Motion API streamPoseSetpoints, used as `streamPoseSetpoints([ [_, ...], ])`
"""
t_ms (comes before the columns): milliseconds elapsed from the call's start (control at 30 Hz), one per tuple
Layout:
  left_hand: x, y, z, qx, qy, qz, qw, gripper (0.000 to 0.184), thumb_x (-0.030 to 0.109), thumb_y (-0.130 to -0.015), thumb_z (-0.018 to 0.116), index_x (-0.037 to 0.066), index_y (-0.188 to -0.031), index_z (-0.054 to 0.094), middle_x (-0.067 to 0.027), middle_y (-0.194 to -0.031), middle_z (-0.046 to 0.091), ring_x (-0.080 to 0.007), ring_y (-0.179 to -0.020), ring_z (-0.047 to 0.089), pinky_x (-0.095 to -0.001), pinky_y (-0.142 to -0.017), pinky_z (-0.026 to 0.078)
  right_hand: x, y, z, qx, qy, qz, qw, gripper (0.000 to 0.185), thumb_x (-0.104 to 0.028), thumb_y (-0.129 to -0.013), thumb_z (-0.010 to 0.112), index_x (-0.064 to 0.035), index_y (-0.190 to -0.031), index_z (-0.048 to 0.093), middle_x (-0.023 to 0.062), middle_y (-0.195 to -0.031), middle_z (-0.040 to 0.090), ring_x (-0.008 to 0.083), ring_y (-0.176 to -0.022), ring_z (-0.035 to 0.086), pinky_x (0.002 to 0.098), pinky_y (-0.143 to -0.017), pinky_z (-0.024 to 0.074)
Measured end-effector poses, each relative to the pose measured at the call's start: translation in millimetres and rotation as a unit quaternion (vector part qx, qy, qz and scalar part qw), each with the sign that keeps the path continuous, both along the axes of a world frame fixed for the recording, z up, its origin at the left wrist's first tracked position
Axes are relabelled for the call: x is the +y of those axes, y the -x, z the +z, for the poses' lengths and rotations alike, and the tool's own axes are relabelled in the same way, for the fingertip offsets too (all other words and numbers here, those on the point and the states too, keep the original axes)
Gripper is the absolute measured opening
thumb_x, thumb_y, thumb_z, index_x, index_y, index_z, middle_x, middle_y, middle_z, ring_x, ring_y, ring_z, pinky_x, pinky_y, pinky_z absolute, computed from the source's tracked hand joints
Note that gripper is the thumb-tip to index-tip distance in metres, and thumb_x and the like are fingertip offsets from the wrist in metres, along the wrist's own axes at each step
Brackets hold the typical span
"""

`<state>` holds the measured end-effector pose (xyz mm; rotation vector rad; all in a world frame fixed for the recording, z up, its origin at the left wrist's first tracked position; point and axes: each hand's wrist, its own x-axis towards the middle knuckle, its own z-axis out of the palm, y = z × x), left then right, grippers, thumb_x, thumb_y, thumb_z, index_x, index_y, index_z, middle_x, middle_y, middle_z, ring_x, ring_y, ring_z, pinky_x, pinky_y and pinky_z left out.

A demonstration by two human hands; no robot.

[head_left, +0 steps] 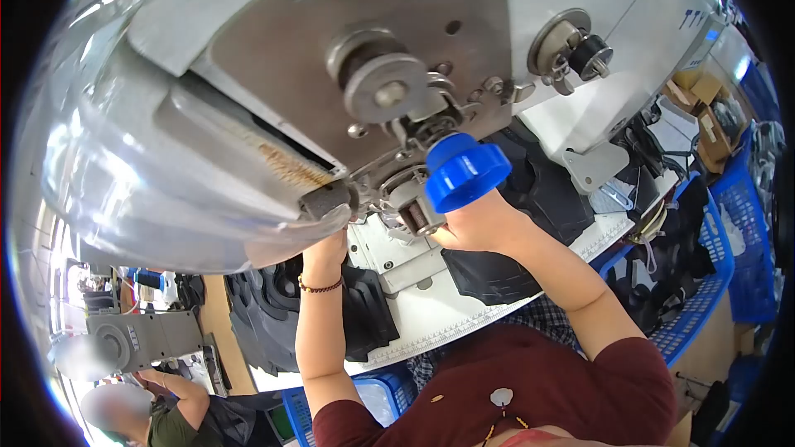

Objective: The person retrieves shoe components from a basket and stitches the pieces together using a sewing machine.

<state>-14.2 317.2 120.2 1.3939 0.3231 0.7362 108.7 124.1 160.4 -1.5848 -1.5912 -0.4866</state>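
A sewing machine head (464, 16) fills the upper view, with a blue knob (468, 172) and a presser mechanism (411, 207) hanging over the work. My left hand (328, 247), with a beaded bracelet on the wrist, reaches under the machine's left side; its fingers are hidden behind the housing. Just right of the presser, my right hand (480, 223) lies low over the bed, its fingers mostly covered by the knob. Dark pieces of material (489, 275) lie under and beside my right hand. More black cut pieces (273, 314) are stacked beside my left forearm.
The white machine table (431, 323) has a ruler strip along its front edge. A blue basket (687, 306) full of black pieces stands at right, another blue basket (377, 397) below the table. At lower left, another person (190, 401) sits near a second machine (145, 339).
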Motion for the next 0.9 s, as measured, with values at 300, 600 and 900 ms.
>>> streamPoseSetpoints([
  [300, 62.9, -36.5, 24.0, -0.059, 0.322, 0.016, 0.945, 0.023, 0.016, -0.083, 0.05, 0.007, -0.104, 0.049, -0.0082, -0.094, 0.055, -0.0167, -0.083, 0.054, -0.0316, -0.07, 0.047, 0.7, -20.0, -1.0, 0.099, -0.023, 0.057, 0.993, 0.018, -0.018, -0.076, 0.057, -0.0022, -0.082, 0.061, 0.0081, -0.088, 0.061, 0.0235, -0.083, 0.057, 0.0331, -0.07, 0.0434],
  [600, 142.7, -3.6, 77.3, -0.105, 0.223, 0.112, 0.963, 0.027, 0.018, -0.08, 0.053, 0.004, -0.103, 0.051, -0.009, -0.098, 0.056, -0.0179, -0.086, 0.054, -0.034, -0.074, 0.046, 74.3, -141.8, -84.6, 0.148, 0.04, -0.208, 0.966, 0.024, -0.019, -0.073, 0.058, 0.0003, -0.086, 0.061, 0.0176, -0.077, 0.06, 0.0315, -0.073, 0.057, 0.0351, -0.067, 0.0459],
  [900, 58.9, 173.9, 66.4, 0.24, -0.196, 0.163, 0.937, 0.044, 0.015, -0.078, 0.059, -0.004, -0.115, 0.046, -0.0055, -0.093, 0.057, -0.0106, -0.08, 0.052, -0.0243, -0.068, 0.042, 113.2, -101.3, -69.6, 0.011, 0.217, -0.342, 0.914, 0.076, -0.051, -0.057, 0.069, -0.0066, -0.115, 0.047, 0.0099, -0.118, 0.044, 0.0283, -0.11, 0.039, 0.041, -0.086, 0.0337],
])
